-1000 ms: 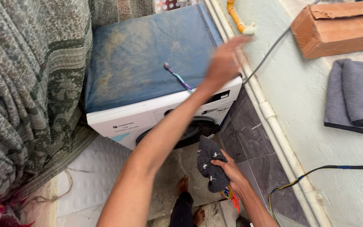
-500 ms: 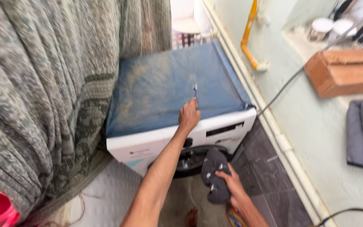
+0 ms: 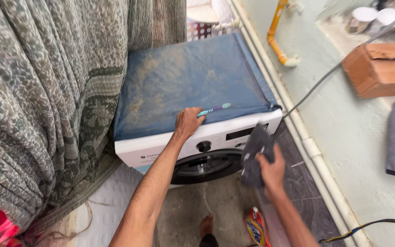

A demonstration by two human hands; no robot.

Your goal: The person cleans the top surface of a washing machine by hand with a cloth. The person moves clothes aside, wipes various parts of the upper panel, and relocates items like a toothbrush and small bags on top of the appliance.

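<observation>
Toothbrush, slim turquoise-and-purple plastic [image 3: 212,110]: on front edge of dusty blue-covered white washing machine [image 3: 193,77], handle pinched by left hand [image 3: 187,122] | right hand [image 3: 270,170]: clutching dark grey cloth [image 3: 253,153] before machine's panel, seemingly for wiping.

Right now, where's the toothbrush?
In the head view, the toothbrush is held in the left hand, lying across the front edge of the washing machine's blue cover, bristles toward the right.

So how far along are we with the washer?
Little looks done: the blue cover is dusty and stained. In hand: left hand grips a toothbrush lying on the cover; right hand lifts a grey cloth toward the washer front. Left: cover and panel.
</observation>
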